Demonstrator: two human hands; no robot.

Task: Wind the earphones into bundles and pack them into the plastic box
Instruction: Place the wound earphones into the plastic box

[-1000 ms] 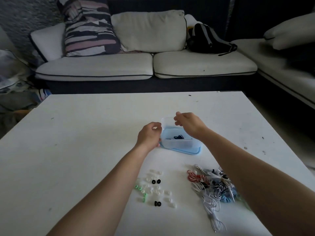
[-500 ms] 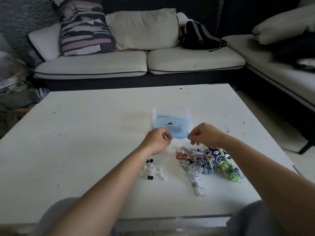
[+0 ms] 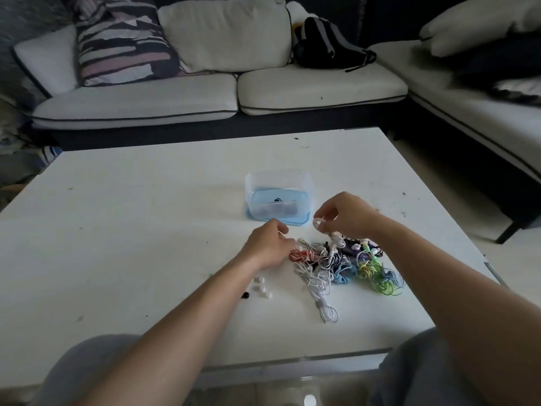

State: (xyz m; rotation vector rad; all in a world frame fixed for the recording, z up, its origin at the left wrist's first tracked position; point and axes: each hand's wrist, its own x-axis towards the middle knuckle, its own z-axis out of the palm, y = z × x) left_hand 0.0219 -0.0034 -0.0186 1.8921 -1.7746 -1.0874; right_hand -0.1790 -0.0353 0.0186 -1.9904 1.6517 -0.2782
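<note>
Fingers [image 3: 329, 208] of the right hand [image 3: 347, 215] pinch a white earphone cable [image 3: 318, 223] at centre frame; the left hand [image 3: 268, 249] curls beside the earphone pile [image 3: 345, 265], grasp unclear. The plastic box [image 3: 278, 180] sits just above.

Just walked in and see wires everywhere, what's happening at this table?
A person is sorting a tangled earphone pile on the white table. The right hand pinches a white cable loop lifted above the pile; the left hand seems to pinch its thin strand at the pile's left edge. The plastic box stands beyond, open, with something dark inside.
</note>
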